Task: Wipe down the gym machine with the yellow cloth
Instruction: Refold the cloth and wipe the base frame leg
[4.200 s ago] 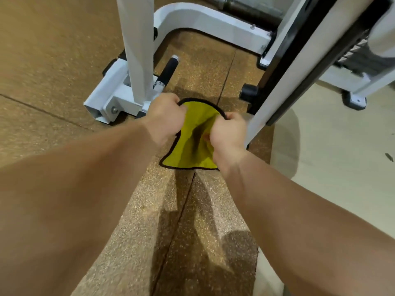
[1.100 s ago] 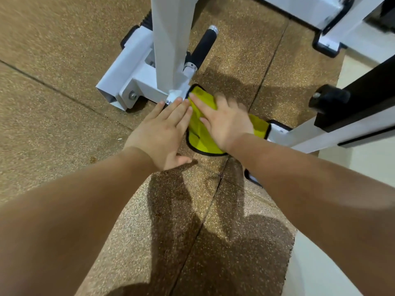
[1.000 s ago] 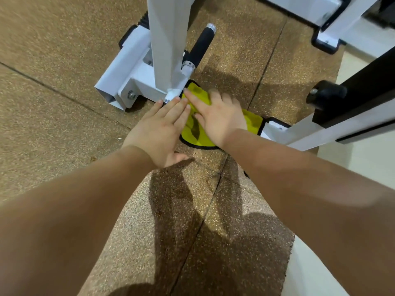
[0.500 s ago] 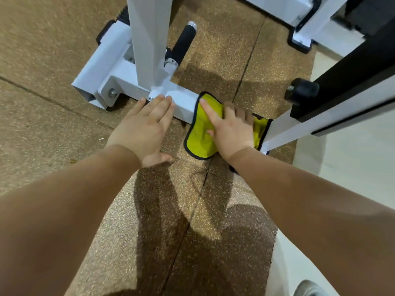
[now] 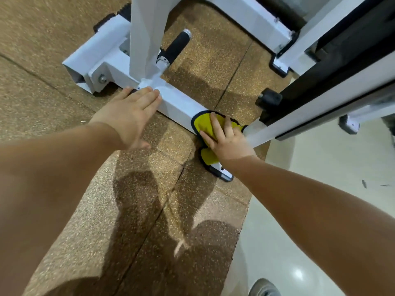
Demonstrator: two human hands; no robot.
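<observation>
Yellow cloth (image 5: 201, 124), dark-edged and rumpled, drapes over the white base bar (image 5: 179, 103) of the gym machine (image 5: 145, 39), right of centre frame. The right hand (image 5: 228, 142) presses it down, fingers spread. The left hand (image 5: 128, 116), fingers straight and together, rests on the bar by the upright.

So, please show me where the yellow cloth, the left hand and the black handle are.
yellow cloth (image 5: 202, 124): head view, upper left part.
left hand (image 5: 130, 116): head view, back of the hand.
black handle (image 5: 176, 47): head view, middle of the grip.
</observation>
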